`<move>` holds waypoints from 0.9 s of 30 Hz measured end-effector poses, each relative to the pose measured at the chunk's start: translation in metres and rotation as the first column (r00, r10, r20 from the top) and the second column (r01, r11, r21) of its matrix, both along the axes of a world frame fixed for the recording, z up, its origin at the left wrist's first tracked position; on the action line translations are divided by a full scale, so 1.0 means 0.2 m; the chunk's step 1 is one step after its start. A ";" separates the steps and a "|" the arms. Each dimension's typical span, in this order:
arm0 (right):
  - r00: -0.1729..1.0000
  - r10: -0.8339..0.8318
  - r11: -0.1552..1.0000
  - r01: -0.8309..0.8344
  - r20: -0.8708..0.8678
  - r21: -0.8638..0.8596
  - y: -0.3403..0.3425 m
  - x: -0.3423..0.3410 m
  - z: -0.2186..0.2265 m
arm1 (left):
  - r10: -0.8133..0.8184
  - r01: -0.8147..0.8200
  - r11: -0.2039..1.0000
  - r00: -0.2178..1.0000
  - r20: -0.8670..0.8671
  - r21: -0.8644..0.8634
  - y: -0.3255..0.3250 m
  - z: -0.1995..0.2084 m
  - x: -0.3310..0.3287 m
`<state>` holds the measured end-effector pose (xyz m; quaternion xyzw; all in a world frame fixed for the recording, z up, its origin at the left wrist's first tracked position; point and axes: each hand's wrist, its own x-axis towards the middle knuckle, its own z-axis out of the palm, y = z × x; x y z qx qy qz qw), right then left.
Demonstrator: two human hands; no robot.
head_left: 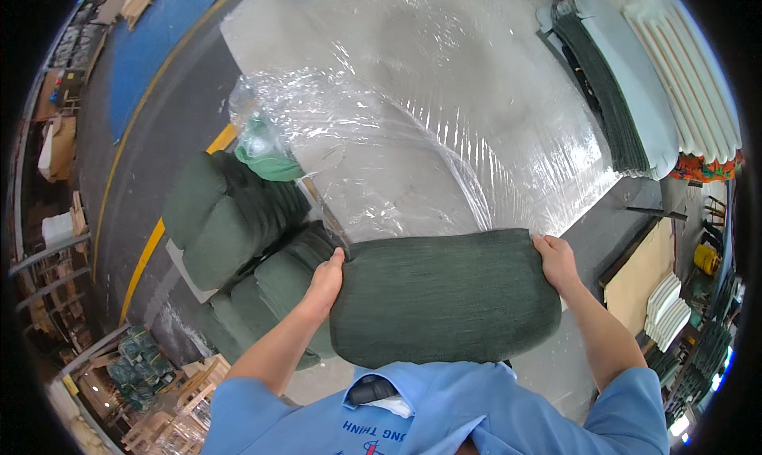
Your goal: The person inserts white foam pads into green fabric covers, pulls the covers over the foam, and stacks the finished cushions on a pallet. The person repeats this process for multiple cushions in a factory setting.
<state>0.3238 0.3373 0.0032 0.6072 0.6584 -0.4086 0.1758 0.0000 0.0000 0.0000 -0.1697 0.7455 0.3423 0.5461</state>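
Held level in front of my body is a dark green panel (pixel 444 296) with rounded near corners and a streaky, textured face. My left hand (pixel 325 280) grips its left edge, thumb on top, fingers mostly hidden beneath. On the opposite edge my right hand (pixel 556 260) holds the far right corner, also with its thumb uppermost. Beyond the panel lies a wide table (pixel 484 66) covered with shiny clear plastic film (pixel 357 121). To the left of my left hand stand stacks of similar green panels (pixel 230 209).
A crumpled green plastic bag (pixel 268 152) rests at the table's left corner. Upright green panels (pixel 599 90) and pale grey ones (pixel 635 82) stand at the far right. A yellow line (pixel 143 268) marks the floor on the left; wooden pallets (pixel 178 407) lie lower left.
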 end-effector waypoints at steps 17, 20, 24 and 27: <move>0.200 -0.136 0.948 0.312 -0.970 -0.068 -0.75 0.18 0.73 | 0.621 -0.101 0.526 0.724 -0.300 0.845 1.07 0.75 -0.46; 0.207 -0.091 0.976 0.213 -0.974 -0.046 -0.90 0.06 0.72 | 0.585 -0.034 0.465 0.762 -0.278 0.885 1.29 0.73 -0.52; 0.211 -0.223 0.973 -0.013 -0.952 -0.231 -0.93 0.01 0.58 | 0.260 0.158 0.450 0.918 -0.299 0.879 1.51 0.50 -0.42; 0.297 0.069 0.989 -0.149 -0.952 0.025 -0.74 -0.04 0.66 | 0.166 0.204 0.364 0.946 -0.279 0.909 1.60 0.35 -0.42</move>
